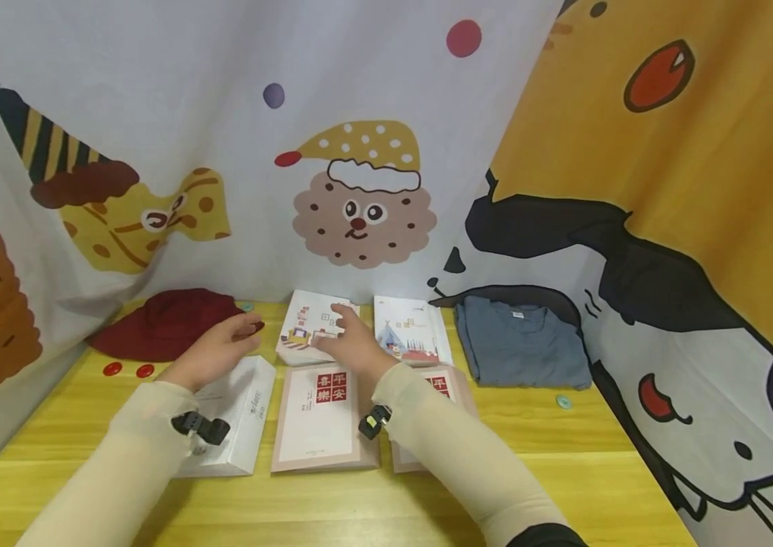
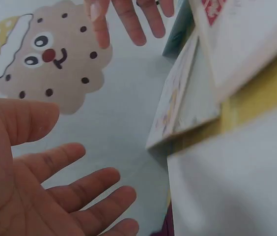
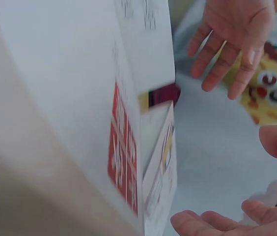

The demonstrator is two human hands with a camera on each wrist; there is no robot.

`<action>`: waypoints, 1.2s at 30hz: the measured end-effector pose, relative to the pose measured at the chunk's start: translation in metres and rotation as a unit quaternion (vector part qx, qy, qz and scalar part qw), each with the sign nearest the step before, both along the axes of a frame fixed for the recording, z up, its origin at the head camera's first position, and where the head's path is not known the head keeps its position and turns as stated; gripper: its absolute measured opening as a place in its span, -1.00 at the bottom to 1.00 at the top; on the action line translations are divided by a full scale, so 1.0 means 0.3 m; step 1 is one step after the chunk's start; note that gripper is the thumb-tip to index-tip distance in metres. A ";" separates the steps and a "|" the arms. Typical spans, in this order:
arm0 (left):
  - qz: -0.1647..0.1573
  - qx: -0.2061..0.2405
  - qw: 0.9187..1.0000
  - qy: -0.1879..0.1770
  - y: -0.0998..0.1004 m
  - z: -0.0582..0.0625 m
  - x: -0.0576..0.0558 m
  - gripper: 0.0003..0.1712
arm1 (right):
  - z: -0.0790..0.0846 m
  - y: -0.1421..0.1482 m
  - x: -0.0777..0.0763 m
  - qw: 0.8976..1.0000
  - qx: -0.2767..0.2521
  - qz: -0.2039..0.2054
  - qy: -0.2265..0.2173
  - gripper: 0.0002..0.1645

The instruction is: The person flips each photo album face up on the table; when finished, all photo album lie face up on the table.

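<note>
My left hand [image 1: 219, 353] hovers above the white box [image 1: 250, 418], beside the dark red hat [image 1: 168, 323], and holds nothing. In the left wrist view its fingers [image 2: 99, 182] are spread with the palm showing. My right hand [image 1: 359, 346] is raised in front of a white illustrated pack [image 1: 304, 323], hiding part of it, with no object in its grasp. Its fingers [image 3: 207, 223] look relaxed in the right wrist view. Below it lies a pale pink pack with red characters [image 1: 314, 433]; a similar pack [image 1: 455, 384] is partly covered by my right forearm.
A second illustrated pack [image 1: 410, 330] stands at the back, left of a folded blue-grey shirt [image 1: 523, 342]. Two red buttons [image 1: 113, 369] lie before the hat, and a green button [image 1: 563, 402] before the shirt. A patterned curtain [image 1: 236, 45] borders the yellow wooden table [image 1: 530, 471].
</note>
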State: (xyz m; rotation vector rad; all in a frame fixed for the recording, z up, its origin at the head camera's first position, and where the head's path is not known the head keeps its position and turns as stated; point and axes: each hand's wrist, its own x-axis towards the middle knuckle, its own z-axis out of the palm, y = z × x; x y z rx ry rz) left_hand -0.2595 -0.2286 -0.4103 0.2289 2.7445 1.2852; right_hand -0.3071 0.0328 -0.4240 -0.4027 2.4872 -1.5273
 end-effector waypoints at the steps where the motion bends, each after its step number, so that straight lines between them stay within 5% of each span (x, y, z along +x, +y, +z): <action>1: 0.007 -0.003 1.000 0.007 -0.017 -0.004 0.022 -0.28 | 0.002 -0.004 0.014 1.000 -0.002 0.009 0.002 0.01; 10: 0.051 0.004 0.999 -0.013 -0.162 -0.068 0.179 -0.29 | 0.004 -0.066 0.163 0.997 0.016 0.079 -0.022 -0.03; 18: 0.069 -0.022 0.996 -0.054 -0.269 -0.104 0.266 -0.23 | -0.017 -0.148 0.289 0.991 0.027 0.118 -0.061 -0.06; 28: 0.053 0.035 0.985 -0.161 -0.339 -0.145 0.319 -0.12 | -0.041 -0.233 0.419 0.988 0.027 0.127 -0.079 -0.03; 36: 0.026 0.082 0.981 -0.175 -0.356 -0.163 0.324 -0.04 | -0.074 -0.277 0.468 0.992 0.050 0.085 -0.078 0.01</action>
